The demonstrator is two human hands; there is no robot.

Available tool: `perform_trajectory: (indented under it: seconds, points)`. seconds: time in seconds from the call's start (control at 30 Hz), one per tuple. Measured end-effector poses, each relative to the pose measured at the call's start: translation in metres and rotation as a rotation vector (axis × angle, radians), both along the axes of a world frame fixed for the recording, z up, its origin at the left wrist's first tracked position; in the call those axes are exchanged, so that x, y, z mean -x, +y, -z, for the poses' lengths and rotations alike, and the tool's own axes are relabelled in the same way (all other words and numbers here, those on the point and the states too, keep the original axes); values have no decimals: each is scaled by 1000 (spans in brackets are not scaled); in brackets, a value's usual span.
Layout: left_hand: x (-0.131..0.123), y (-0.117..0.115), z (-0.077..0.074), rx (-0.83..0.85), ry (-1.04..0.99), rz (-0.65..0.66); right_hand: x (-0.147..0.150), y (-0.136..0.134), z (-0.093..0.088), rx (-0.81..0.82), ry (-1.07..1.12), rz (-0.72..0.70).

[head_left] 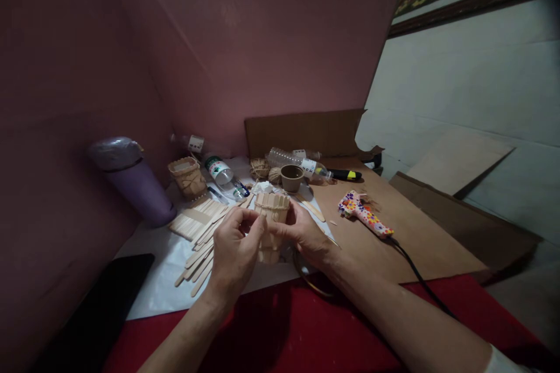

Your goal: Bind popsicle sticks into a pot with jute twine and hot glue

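Observation:
A small pot faced with upright wooden craft sticks (272, 205) is between my two hands, with twine around it below the rim. My right hand (306, 232) grips its right side, the thumb lying across the front. At its left side, the thumb and forefinger of my left hand (236, 242) are closed against the wall; whether they also pinch some twine I cannot tell. Loose craft sticks (203, 265) lie fanned out left of my left hand, by a banded bundle of sticks (195, 218). A cord loops below my right hand.
Behind stand a brown cup (291, 178), a ball of twine (259, 169), a clear bottle (291, 158) and a second stick-covered pot (188, 178). A flower-patterned glue gun (365, 215) lies on cardboard (420, 245) at right, its cable running forward. A purple tumbler (135, 186) is at left.

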State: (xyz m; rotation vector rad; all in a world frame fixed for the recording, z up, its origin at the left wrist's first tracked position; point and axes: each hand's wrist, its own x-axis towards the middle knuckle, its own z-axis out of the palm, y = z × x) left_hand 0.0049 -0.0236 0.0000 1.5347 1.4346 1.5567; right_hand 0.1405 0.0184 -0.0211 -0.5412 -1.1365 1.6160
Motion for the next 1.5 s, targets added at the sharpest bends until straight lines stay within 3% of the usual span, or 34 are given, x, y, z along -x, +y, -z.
perform_trajectory:
  seconds: [0.27, 0.43, 0.67, 0.97, 1.33, 1.5]
  points:
    - [3, 1, 2, -57, 1, 25, 0, 1, 1, -32, -13, -41]
    - [6, 5, 5, 1, -48, 46, 0, 2, 3, -33, -20, -55]
    - [7, 8, -1, 68, -192, 39, -2, 2, 2, -55, -22, -126]
    - [4, 6, 0, 27, -179, 46, -1, 4, -1, -120, -58, 28]
    - [3, 7, -1, 77, -383, 100, -1, 6, 3, -131, -48, 26]
    - [2, 6, -3, 105, -406, 62, 0, 4, 4, -106, -46, 6]
